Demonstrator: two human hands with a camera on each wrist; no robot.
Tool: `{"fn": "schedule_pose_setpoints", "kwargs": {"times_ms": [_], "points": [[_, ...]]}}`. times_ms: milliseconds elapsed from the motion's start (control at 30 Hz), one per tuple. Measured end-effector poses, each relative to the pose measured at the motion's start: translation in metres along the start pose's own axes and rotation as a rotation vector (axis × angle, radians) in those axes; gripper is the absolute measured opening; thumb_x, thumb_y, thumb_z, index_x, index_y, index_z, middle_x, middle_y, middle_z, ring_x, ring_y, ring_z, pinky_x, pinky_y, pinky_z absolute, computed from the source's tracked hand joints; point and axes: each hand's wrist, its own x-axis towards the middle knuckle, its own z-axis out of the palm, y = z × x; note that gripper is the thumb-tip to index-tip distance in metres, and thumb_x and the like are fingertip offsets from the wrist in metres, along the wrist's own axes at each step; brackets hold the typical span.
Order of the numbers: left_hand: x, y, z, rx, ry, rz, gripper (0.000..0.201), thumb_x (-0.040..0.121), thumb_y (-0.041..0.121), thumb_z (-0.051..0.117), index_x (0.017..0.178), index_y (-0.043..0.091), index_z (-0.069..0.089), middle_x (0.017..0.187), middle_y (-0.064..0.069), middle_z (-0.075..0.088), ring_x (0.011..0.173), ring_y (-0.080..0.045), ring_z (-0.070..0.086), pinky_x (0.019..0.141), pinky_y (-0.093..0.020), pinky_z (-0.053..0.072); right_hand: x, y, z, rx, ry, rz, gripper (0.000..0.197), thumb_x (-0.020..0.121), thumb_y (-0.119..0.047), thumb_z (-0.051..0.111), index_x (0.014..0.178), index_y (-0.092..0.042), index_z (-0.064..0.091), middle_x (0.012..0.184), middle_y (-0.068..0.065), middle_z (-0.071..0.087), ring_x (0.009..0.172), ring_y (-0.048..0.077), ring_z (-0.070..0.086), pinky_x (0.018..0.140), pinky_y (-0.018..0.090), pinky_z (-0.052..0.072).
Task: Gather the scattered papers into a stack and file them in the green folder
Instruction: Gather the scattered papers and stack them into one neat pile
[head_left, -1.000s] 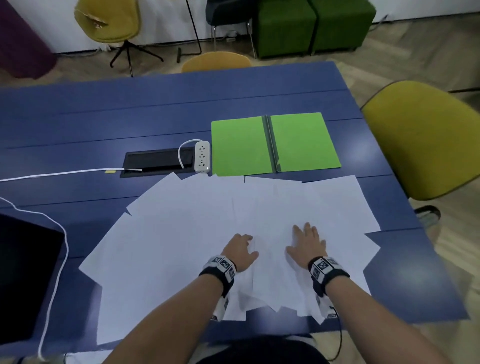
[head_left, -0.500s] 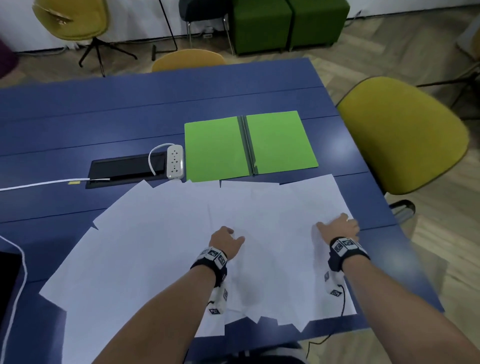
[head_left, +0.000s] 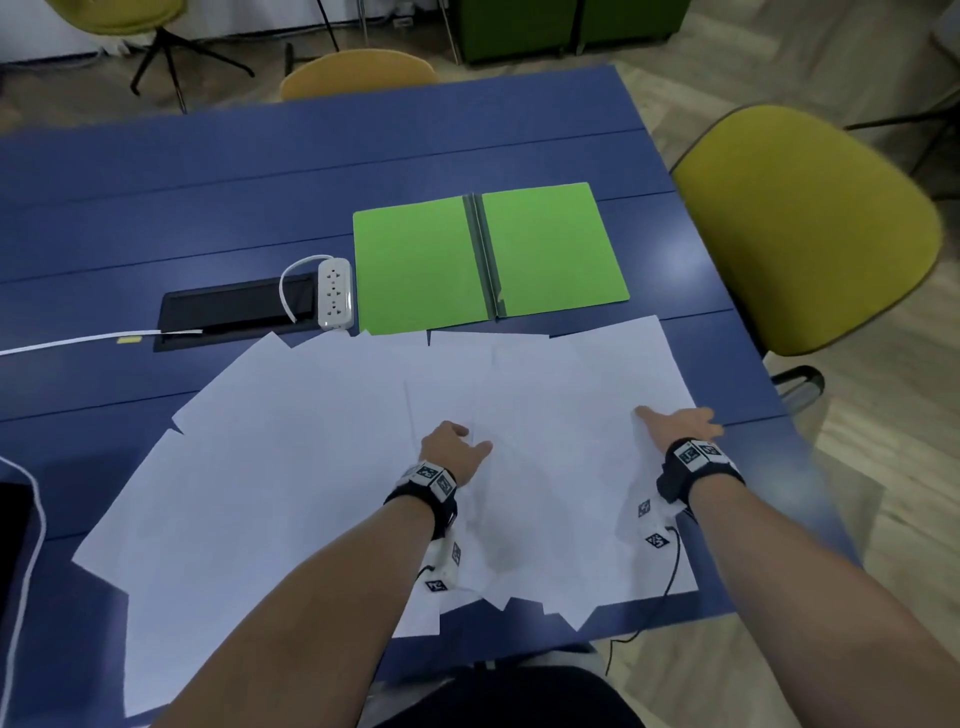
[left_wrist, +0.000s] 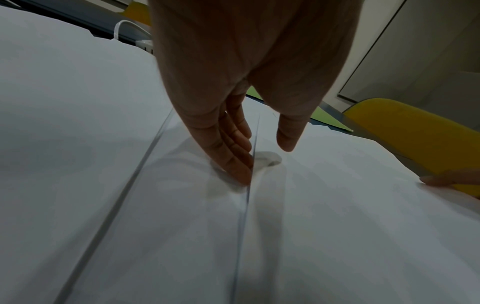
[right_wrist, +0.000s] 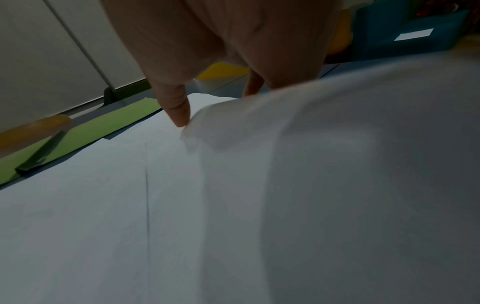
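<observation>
Several white papers (head_left: 311, 467) lie fanned and overlapping over the near part of the blue table (head_left: 260, 171). The green folder (head_left: 488, 254) lies open and flat just beyond them. My left hand (head_left: 457, 447) rests in the middle of the spread, its straight fingers (left_wrist: 239, 166) pressing on a sheet edge. My right hand (head_left: 680, 423) is at the right edge of the papers. Its thumb (right_wrist: 179, 115) touches the top of the sheets, and its fingers go under a lifted sheet (right_wrist: 337, 144), mostly hidden.
A white power strip (head_left: 335, 293) and its cable lie beside a black cable hatch (head_left: 234, 312), left of the folder. A yellow chair (head_left: 800, 223) stands close to the table's right edge. A dark object (head_left: 15, 545) and a white cord sit at the far left.
My right hand has slid from the middle of the papers out to their right edge and a sheet there has lifted. The left hand has stayed about where it was.
</observation>
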Motion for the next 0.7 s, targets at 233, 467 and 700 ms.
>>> {"fn": "schedule_pose_setpoints", "kwargs": {"times_ms": [233,467,700], "points": [[-0.004,0.006,0.011,-0.048,-0.015,-0.005,0.056,0.079,0.052,0.073,0.123,0.022,0.055,0.105,-0.004,0.074,0.093,-0.019,0.073,0.092,-0.038,0.058,-0.013,0.004,0.009,0.087,-0.177,-0.254,0.073,0.079,-0.069,0.062,0.124,-0.012,0.052,0.124,0.007,0.059,0.115,0.03,0.056,0.095,0.038,0.047],[-0.012,0.017,0.026,-0.071,-0.064,0.031,0.05,0.083,0.046,0.074,0.122,0.022,0.055,0.115,0.0,0.068,0.082,-0.019,0.075,0.089,-0.036,0.059,-0.024,0.005,0.017,0.117,-0.31,-0.33,0.087,0.076,-0.057,0.075,0.142,-0.013,0.042,0.144,0.007,0.048,0.13,0.027,0.048,0.102,0.036,0.04],[-0.017,0.024,0.033,-0.062,-0.113,0.088,0.06,0.082,0.049,0.076,0.13,0.021,0.053,0.119,0.0,0.065,0.11,-0.02,0.065,0.1,-0.037,0.053,-0.032,0.001,0.019,0.157,-0.324,-0.433,0.086,0.075,-0.039,0.081,0.146,-0.009,0.043,0.149,0.006,0.047,0.135,0.027,0.047,0.111,0.041,0.039]]}}
